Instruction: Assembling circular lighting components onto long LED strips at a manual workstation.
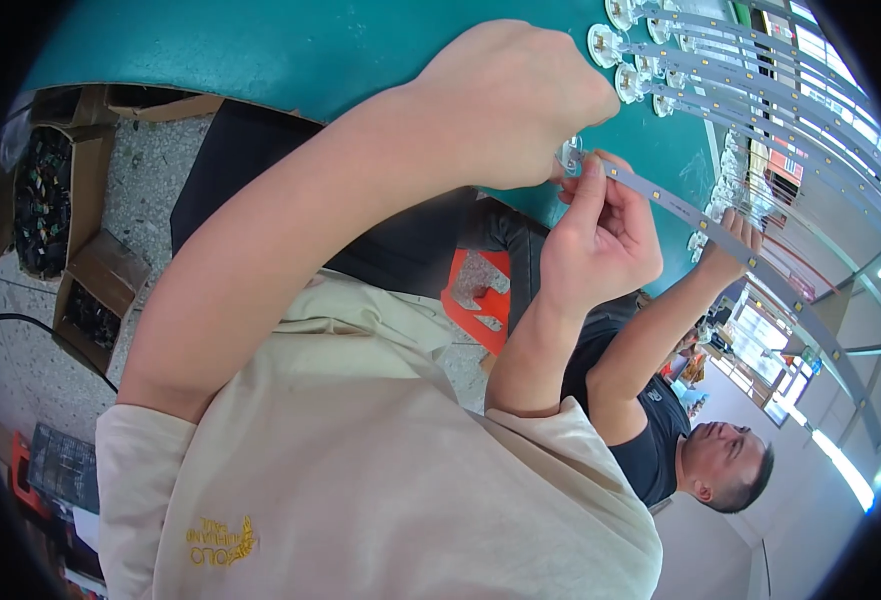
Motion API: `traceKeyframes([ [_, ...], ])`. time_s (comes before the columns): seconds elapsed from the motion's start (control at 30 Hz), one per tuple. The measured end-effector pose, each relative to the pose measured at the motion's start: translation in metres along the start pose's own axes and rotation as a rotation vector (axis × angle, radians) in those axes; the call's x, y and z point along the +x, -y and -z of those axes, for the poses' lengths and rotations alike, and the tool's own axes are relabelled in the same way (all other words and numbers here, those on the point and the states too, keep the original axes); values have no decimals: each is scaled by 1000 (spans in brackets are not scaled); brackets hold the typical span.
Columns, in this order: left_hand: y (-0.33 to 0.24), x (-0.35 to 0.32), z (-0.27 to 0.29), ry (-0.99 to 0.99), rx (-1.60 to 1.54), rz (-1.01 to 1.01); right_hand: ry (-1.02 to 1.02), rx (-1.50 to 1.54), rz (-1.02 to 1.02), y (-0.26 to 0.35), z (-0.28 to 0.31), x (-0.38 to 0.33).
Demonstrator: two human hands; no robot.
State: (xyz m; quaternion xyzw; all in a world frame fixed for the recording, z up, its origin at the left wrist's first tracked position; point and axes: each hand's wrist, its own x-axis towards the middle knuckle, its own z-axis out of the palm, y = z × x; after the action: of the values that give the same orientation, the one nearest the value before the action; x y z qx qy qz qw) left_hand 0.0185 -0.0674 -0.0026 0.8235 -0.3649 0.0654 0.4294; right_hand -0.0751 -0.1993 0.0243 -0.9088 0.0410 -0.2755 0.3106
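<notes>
A long thin grey LED strip (680,208) runs from my hands out to the right over the teal table (290,50). My left hand (515,100) is a closed fist pinching a small clear round lens cap (569,154) at the strip's near end. Just below it, my right hand (600,240) pinches the strip right behind the cap between thumb and fingers. The two hands almost touch. What lies inside my left fist is hidden.
Several more strips with round white caps (625,45) lie side by side at the table's upper right. A co-worker in a black shirt rests a hand (732,245) near my strip. Cardboard boxes (55,190) of dark parts stand on the speckled floor at left, an orange object (480,290) below the table.
</notes>
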Motion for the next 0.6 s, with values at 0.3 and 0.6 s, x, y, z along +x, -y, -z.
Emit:
traceKeyframes([
  [0.3, -1, -2, -1, -97, -43, -20, -27, 4, 24, -5, -3, -2],
  [0.6, -1, 0, 12, 108, -111, 24, -17, 16, 27, -6, -1, -2],
])
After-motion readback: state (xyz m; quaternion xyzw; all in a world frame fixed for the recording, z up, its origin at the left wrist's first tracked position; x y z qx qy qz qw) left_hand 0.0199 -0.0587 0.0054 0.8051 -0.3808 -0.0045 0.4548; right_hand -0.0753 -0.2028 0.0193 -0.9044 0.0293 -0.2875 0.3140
